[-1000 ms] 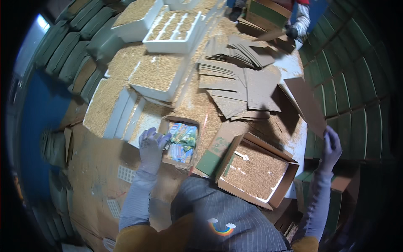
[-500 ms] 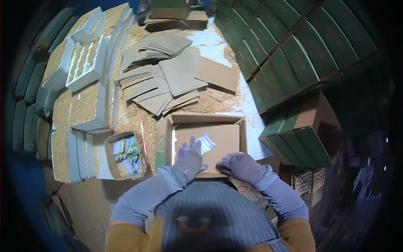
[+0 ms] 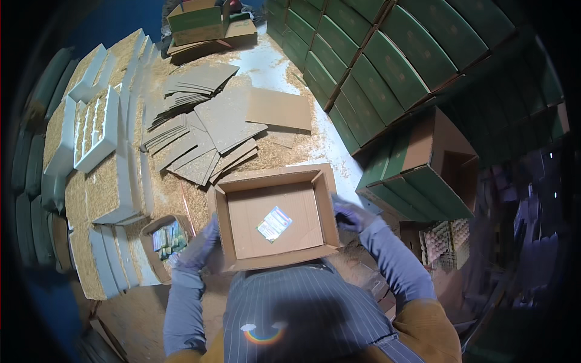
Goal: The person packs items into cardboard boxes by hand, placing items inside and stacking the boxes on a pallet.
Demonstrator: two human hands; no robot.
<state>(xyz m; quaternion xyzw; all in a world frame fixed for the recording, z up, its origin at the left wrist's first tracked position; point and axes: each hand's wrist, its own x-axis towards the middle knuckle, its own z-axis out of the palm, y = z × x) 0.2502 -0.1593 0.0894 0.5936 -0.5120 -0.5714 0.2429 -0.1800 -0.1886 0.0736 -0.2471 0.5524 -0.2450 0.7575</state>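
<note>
Right in front of me is an open cardboard box point(image 3: 272, 178), tilted slightly, its flat bottom showing. A small printed card point(image 3: 275, 224), blue and white, lies slanted on that bottom. My gloved left hand point(image 3: 207, 242) grips the box at its left side, somewhat blurred, with fingers partly hidden by the wall. On the opposite side my gloved right hand point(image 3: 353, 216) holds the right wall, its fingertips hidden behind the box.
Left of the box, a small carton point(image 3: 164, 247) holds many colourful packets. Grey cardboard sheets point(image 3: 221, 121) lie fanned over wood shavings ahead. White trays point(image 3: 97, 130) filled with shavings stand left. Stacked green boxes point(image 3: 387, 72) rise on the right, beside an open box point(image 3: 423, 169).
My hands have moved from inside the box to its outer left and right sides. The loose cardboard flat no longer shows on top, and the view has turned rightward.
</note>
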